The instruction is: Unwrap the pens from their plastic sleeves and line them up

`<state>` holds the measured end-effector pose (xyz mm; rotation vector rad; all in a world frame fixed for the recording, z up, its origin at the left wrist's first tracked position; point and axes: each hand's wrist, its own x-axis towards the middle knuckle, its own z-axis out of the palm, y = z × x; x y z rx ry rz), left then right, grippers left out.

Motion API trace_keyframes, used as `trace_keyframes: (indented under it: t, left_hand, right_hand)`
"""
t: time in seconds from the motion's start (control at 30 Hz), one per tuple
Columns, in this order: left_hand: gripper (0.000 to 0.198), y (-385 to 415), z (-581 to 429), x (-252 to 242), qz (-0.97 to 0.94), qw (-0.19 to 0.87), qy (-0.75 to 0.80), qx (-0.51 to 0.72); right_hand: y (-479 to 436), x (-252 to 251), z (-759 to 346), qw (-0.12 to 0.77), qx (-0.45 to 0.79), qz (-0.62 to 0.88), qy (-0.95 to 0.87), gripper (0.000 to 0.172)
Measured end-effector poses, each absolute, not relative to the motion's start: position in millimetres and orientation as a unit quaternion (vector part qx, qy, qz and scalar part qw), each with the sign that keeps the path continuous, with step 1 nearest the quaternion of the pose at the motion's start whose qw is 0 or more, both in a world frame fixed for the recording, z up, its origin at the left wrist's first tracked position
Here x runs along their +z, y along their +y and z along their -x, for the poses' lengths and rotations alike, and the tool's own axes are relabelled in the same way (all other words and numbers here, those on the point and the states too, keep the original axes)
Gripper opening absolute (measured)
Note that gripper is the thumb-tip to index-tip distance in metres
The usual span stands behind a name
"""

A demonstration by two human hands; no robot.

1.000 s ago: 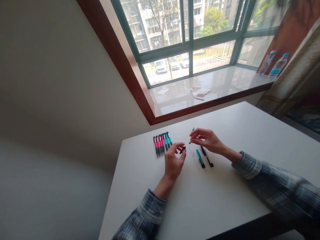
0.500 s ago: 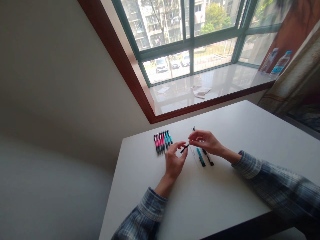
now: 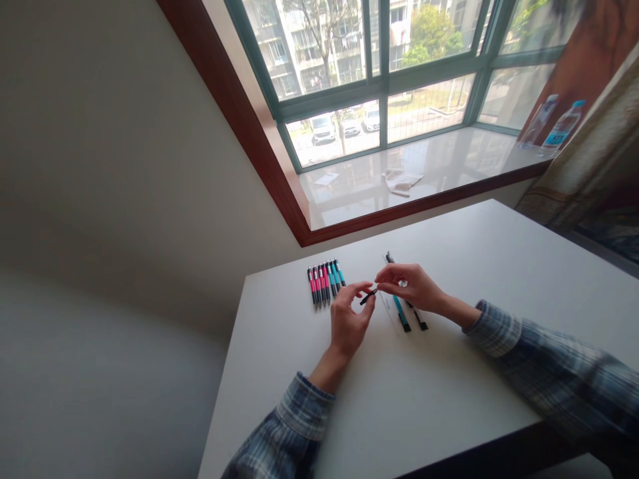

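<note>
Between thumb and fingertips, my left hand pinches a short black pen grip, tilted up to the right. The fingers of my right hand are closed at its upper end, on what looks like a small silver pen tip, mostly covered by the fingertips. Under and beside my right hand lie a teal pen barrel with a black end, a thin clear refill, and a dark pen part partly hidden by the hand.
Left of my hands, several pink and teal pens lie in a row on the white table. Beyond it, a windowsill holds a crumpled cloth, a paper piece and a plastic bottle beside another.
My right hand has shifted very slightly, its fingers staying at the end of the black pen grip. My left hand keeps nearly the same place.
</note>
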<state>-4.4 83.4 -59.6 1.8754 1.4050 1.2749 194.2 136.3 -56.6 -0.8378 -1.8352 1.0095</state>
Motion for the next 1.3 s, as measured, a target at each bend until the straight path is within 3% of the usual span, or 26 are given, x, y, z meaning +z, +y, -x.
trace_keyframes:
  t: [0.43,0.83,1.07,1.3]
  left_hand:
    - [0.015,84,5,-59,-0.695,0.217,0.508,0.461]
    - [0.013,83,4,-57,-0.707,0.197,0.508,0.450]
    - [0.017,84,5,-59,-0.703,0.200,0.510,0.453]
    - [0.021,84,5,-59,-0.709,0.199,0.506,0.449]
  right_hand:
    - [137,-51,-201,0.393,0.310,0.338,-0.797,0.023]
    - [138,-52,-203,0.354,0.303,0.348,-0.814,0.030]
    - [139,-49,-205,0.365,0.303,0.321,-0.820,0.022]
    - [139,-50,-205,0.351,0.302,0.326,-0.824,0.025]
